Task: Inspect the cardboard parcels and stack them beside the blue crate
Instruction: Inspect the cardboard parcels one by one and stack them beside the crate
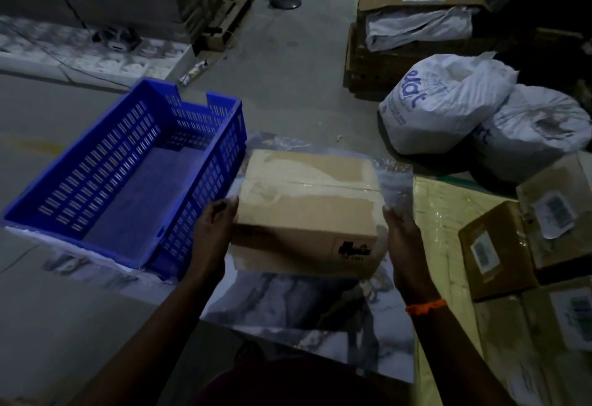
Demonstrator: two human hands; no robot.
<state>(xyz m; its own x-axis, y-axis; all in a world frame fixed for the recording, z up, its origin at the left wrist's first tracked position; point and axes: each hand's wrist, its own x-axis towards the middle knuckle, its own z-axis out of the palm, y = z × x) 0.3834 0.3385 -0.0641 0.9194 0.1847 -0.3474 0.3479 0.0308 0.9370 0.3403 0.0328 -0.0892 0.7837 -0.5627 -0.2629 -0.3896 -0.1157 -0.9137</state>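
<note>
The left hand (215, 226) and right hand (402, 229) grip the cardboard parcel (307, 213) between them.

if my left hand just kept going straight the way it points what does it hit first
The left hand grips the cardboard parcel. Straight on, it would slide along the parcel's left side and probably brush the blue crate wall first; depth is unclear.

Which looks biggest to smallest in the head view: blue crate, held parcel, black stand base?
blue crate
parcel
black stand base, smallest, but it stands far off, so its real size is unsure
</note>
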